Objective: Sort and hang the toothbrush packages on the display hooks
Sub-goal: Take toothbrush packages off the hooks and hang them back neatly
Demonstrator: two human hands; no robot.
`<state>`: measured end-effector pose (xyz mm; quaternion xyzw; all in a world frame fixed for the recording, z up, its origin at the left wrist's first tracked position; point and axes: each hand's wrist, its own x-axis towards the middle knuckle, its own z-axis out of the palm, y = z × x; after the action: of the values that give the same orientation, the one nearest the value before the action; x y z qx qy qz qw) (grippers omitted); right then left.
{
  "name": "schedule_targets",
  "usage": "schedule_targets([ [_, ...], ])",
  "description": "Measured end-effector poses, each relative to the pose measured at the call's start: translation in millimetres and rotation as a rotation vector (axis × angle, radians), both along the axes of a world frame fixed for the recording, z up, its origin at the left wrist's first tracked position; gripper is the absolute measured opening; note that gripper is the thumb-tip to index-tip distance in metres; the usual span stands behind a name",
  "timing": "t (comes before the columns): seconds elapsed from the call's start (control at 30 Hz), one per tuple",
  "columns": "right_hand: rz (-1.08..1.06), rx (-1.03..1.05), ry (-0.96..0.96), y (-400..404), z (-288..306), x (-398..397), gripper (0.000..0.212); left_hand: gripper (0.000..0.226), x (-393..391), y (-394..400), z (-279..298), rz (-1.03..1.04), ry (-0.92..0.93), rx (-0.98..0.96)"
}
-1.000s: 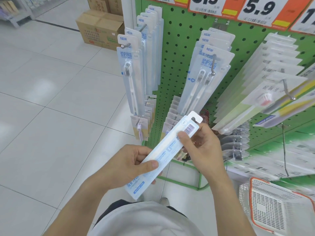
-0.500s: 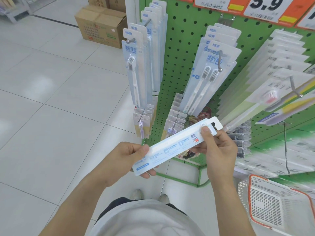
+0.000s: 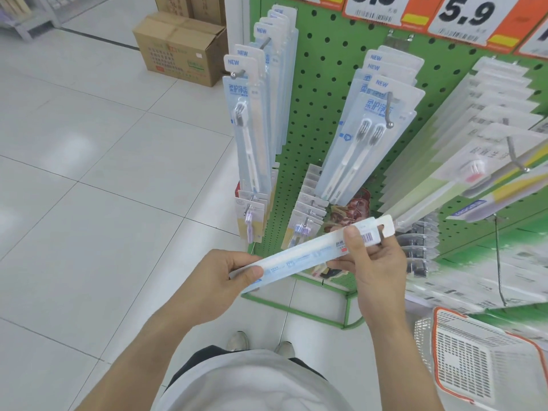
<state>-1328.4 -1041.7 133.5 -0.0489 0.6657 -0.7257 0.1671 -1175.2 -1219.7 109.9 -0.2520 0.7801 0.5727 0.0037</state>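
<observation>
A long pale-blue toothbrush package (image 3: 308, 252) lies almost level in front of me, back side up with its barcode showing. My left hand (image 3: 221, 280) pinches its lower end. Near the hang-hole tab, my right hand (image 3: 373, 262) grips the other end, thumb on top. Above on the green pegboard (image 3: 329, 84), matching single-brush packs (image 3: 246, 126) hang on a left hook (image 3: 237, 75) and twin-brush packs (image 3: 367, 134) on a middle hook (image 3: 389, 109).
Clear-boxed toothbrush packs (image 3: 474, 137) fill hooks at the right. Small brush packs (image 3: 250, 216) hang on the lower row. A white and orange basket (image 3: 477, 360) sits at the bottom right. Cardboard boxes (image 3: 181, 46) stand on the tiled floor behind the rack.
Both hands have tipped the package from a steep diagonal to nearly level. Its tab end has moved right, and the view has shifted slightly down.
</observation>
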Motion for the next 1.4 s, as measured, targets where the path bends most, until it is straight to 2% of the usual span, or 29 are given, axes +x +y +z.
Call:
schedule_targets([
  [0.07, 0.021, -0.015, 0.001, -2, 2, 4, 0.052, 0.028, -1, 2, -2, 0.031, -0.035, -0.149],
  [0.13, 0.007, -0.023, -0.015, -7, 3, 10, 0.057, 0.033, -1, 5, -4, 0.018, -0.044, -0.219],
  [0.23, -0.025, -0.03, -0.044, -13, 3, 14, 0.05, 0.035, 1, 10, -7, -0.035, -0.013, -0.283],
  [0.33, 0.018, -0.052, -0.07, -12, 2, 12, 0.051, 0.015, 3, 12, -3, -0.078, -0.055, -0.112],
  [0.43, 0.163, -0.113, -0.091, -5, -2, 7, 0.064, 0.032, 1, 6, -8, -0.067, -0.051, 0.089],
  [0.5, 0.276, -0.137, -0.095, -2, -4, 5, 0.069, 0.025, -2, 3, -10, -0.053, -0.026, 0.1],
  [0.63, 0.43, -0.173, -0.062, -3, -8, 8, 0.044, 0.022, -6, 6, -15, -0.182, -0.035, 0.15],
  [0.77, 0.42, -0.176, -0.038, -6, -5, 13, 0.036, 0.023, -6, 15, -16, -0.288, 0.051, 0.31],
  [0.83, 0.39, -0.173, -0.015, -7, -2, 13, 0.032, 0.023, -7, 16, -17, -0.25, 0.076, 0.333],
  [0.97, 0.326, -0.092, 0.122, -16, 6, 11, 0.023, 0.024, -13, 11, -15, -0.135, 0.108, 0.26],
  [1.1, 0.336, -0.063, 0.209, -32, 24, 11, 0.014, 0.03, -19, 3, -9, -0.109, 0.141, 0.255],
  [1.2, 0.36, -0.015, 0.329, -47, 40, 11, 0.01, 0.024, -26, -3, 7, -0.035, 0.194, 0.243],
  [1.3, 0.348, -0.012, 0.417, -61, 57, 12, 0.014, 0.032, -35, -13, 33, 0.198, 0.345, 0.298],
  [1.4, 0.366, -0.018, 0.482, -74, 75, 12, 0.014, 0.029, -43, -32, 53, 0.467, 0.51, 0.297],
])
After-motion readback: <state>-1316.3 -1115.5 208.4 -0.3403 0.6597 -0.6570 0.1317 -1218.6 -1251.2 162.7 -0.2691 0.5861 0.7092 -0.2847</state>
